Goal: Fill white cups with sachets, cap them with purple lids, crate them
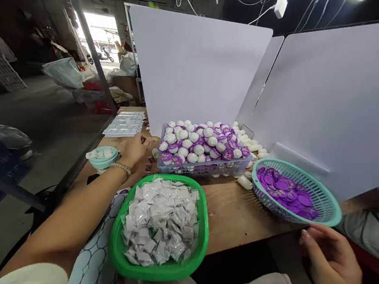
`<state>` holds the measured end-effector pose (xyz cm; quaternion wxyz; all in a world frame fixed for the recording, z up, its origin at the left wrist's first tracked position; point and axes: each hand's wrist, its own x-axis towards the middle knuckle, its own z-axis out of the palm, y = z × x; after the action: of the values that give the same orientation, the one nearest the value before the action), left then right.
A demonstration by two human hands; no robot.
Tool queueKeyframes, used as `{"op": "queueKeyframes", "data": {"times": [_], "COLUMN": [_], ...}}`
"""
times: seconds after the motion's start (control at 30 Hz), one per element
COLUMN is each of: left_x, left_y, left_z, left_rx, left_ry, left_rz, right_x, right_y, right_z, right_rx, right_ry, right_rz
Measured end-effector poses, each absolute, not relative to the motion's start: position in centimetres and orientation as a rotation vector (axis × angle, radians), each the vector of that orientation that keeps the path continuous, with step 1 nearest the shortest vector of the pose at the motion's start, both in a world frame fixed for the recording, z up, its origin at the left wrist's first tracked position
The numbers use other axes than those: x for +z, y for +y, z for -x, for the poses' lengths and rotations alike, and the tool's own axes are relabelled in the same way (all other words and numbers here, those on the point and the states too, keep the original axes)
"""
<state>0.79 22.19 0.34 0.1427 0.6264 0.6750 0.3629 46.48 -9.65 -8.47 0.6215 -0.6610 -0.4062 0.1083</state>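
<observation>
My left hand (134, 151) reaches over the table at small dark brown packets (148, 168); its fingers are blurred, and whether it grips one cannot be made out. Just left of that wrist stands a light blue cup (103, 163) with white pieces on top. My right hand (333, 263) is at the front rim of a teal basket (333, 215) of purple discs (284, 191). Its thumb and forefinger are pinched together, and anything between them is too small to name. A green basket (203, 235) full of small whitish packets (163, 221) sits between my arms.
Behind the green basket, a clear bin (203, 167) is heaped with white and purple round capsules (194, 145). White capsules (244, 182) lie beside it. Patterned sheets (125, 123) rest at the back left. White panels (198, 65) close off the back and right. Another person's sleeve (371, 231) shows at right.
</observation>
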Motion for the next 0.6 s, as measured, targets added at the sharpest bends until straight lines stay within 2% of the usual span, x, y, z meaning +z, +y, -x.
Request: {"op": "queueKeyframes", "data": {"times": [0.07,0.23,0.3,0.43,0.6], "left_x": [1.9,3.5,3.0,1.4,0.8], "left_y": [20.4,11.8,8.1,3.0,-1.4], "left_z": [-2.0,-11.2,-16.7,-27.4,-40.3], "left_rx": [1.134,1.234,1.199,1.197,1.207], "left_ry": [1.897,1.493,1.296,0.955,0.546], "left_rz": [-1.813,-1.984,-2.063,-2.187,-2.292], "right_x": [-6.2,-0.5,0.8,1.1,1.1], "right_y": [-6.7,-0.6,0.3,-0.7,-6.4], "right_z": [-41.8,-32.0,-31.3,-36.0,-46.5], "right_rx": [0.474,1.547,1.739,1.531,1.189], "right_ry": [-0.835,-0.524,-0.350,-0.264,-0.225], "right_rz": [1.374,0.828,0.702,0.524,0.628]}}
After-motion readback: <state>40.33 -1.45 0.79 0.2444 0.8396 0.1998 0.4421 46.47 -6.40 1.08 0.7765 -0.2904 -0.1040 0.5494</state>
